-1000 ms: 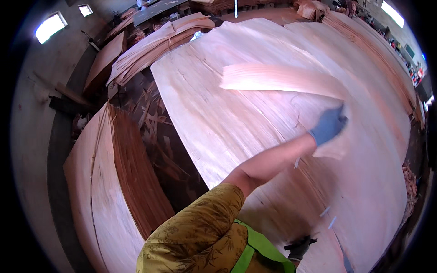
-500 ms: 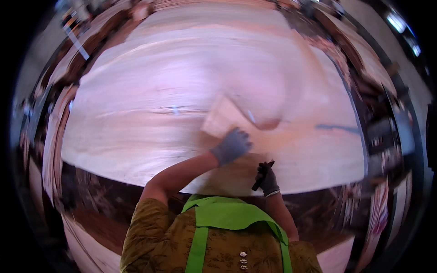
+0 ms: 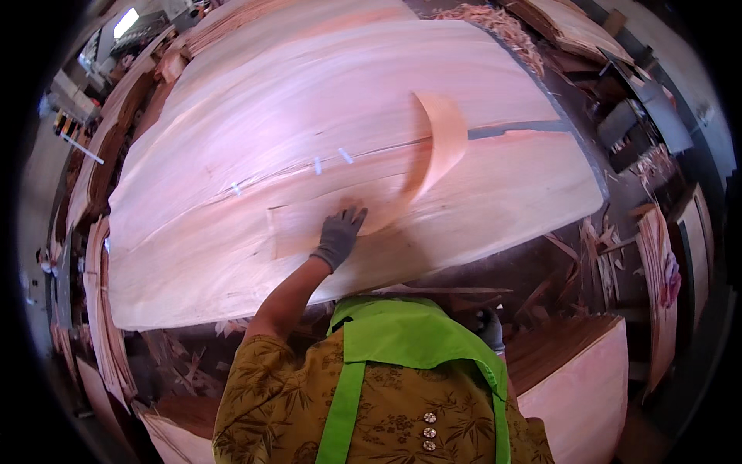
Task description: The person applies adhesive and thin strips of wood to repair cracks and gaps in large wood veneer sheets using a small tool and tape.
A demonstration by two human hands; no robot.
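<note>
My left hand [image 3: 338, 238], in a grey glove, lies on a narrow strip of wood veneer [image 3: 297, 229] with its fingers stretched out. The strip's right part [image 3: 448, 143] rises off the surface in a blurred curl. Beneath it spreads a large pale veneer sheet [image 3: 216, 259], with a long crack and several short whitish tape pieces [image 3: 345, 156] on it. A dark gap [image 3: 518, 130] opens toward the sheet's right edge. My right hand [image 3: 491, 332], also gloved, is low by the right side of the green apron [image 3: 410, 340]; its fingers are mostly hidden in shadow.
Wood scraps [image 3: 185, 367] litter the area under the sheet's near edge. Stacked veneer [image 3: 576, 379] stands at the near right, with more upright sheets [image 3: 657, 286] farther right. Shavings [image 3: 495, 35] are heaped at the back right. Veneer stacks [image 3: 97, 301] line the left side.
The whole view has turned. My left hand has moved left with the strip, which now curls up on its right. My right hand, earlier closed on a dark slim tool, has dropped beside the apron.
</note>
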